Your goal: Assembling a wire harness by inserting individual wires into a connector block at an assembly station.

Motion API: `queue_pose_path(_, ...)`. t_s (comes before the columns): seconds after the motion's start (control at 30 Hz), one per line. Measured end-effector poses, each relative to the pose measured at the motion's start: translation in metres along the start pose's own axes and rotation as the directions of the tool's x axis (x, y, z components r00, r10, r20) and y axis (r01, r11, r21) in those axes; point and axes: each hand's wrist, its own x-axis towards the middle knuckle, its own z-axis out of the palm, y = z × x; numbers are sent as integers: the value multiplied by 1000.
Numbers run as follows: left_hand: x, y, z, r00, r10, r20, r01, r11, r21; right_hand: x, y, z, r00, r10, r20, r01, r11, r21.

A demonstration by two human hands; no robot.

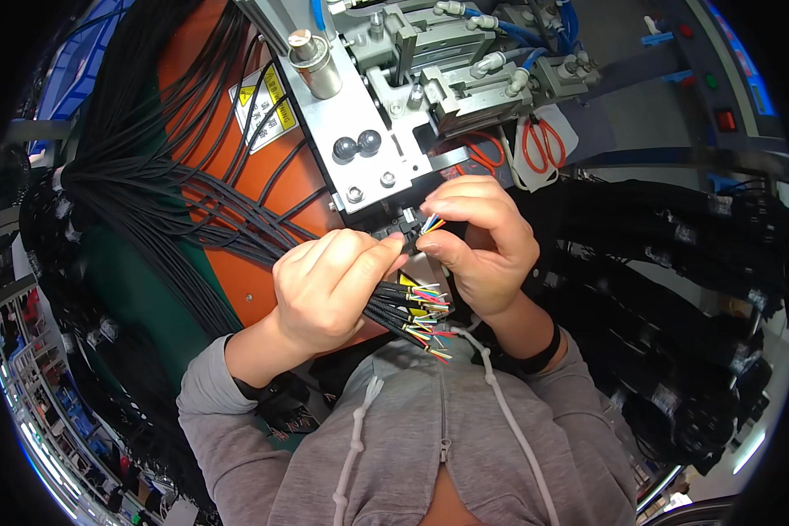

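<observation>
My left hand (pixel 324 285) is closed, thumb and forefinger pressed together beside a small black fixture part (pixel 401 231) at the front of the metal machine. Out from under this hand comes a bundle of black cables (pixel 386 302), ending in fanned coloured wire ends (pixel 428 324). Close by on the right, my right hand (pixel 486 245) has its thumb and fingertips curled around a few thin coloured wires (pixel 431 224), among them white, blue and orange. The fingers partly hide where these wires meet the black part.
Beyond my hands stands the metal machine (pixel 342 158) with pneumatic cylinders and blue hoses. Many black cables (pixel 131 197) spread over an orange and green surface on the left. Red-handled scissors (pixel 543 145) lie behind my right hand. Dark cable bundles (pixel 666 263) hang at right.
</observation>
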Motion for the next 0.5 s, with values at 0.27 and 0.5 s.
queue_pose_path(0.27,1,0,-3,996,-1,90,-2,1000,31,-1,-2,-8,935,318,159,-351,898,265)
queue_pose_path(0.5,0,1,-6,984,-10,178,-25,980,195,10,-13,-19,982,63,179,-6,954,-299)
